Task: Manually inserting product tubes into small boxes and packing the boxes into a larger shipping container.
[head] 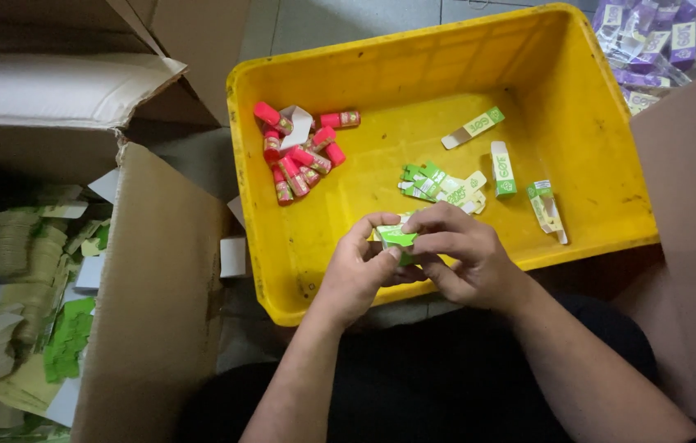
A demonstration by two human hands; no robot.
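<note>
Both my hands meet over the near wall of a yellow plastic bin (594, 123). My left hand (356, 271) and my right hand (463, 258) together pinch a small green and white carton (396, 237). Inside the bin, at the back left, lies a heap of several small red tubes (299, 156) with pink caps. Several flat and folded green cartons (446, 187) lie in the bin's middle and right, just beyond my fingers.
An open cardboard box (151, 279) at the left holds stacks of flat green and white carton blanks (28, 287). A pile of purple packets (660, 41) sits at the top right. Brown cardboard (693, 180) stands at the right. My dark-clothed lap is below.
</note>
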